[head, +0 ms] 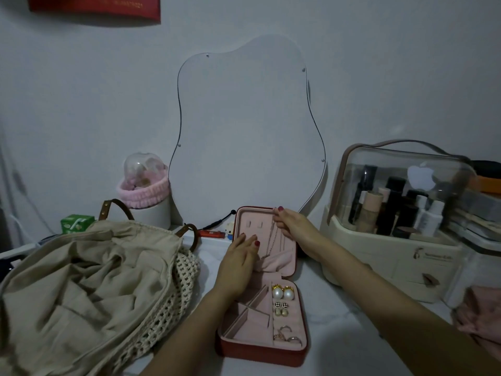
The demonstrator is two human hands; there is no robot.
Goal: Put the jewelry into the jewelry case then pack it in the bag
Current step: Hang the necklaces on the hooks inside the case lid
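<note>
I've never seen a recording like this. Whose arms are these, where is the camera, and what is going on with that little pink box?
No machine here: these are a person's two bare arms, filmed by one wide-angle camera worn on the head, looking forward and down. On the white dresser top lies an open red jewelry case with pink lining. Its lower half holds pearl earrings, small stud earrings and rings. The left hand rests flat on the raised lid, while the right hand pinches the top of a thin necklace hanging along the lid. To the left sits a beige woven bag, open. To the right is a clear-lidded cosmetics organizer, and a wavy mirror hangs behind.
</note>
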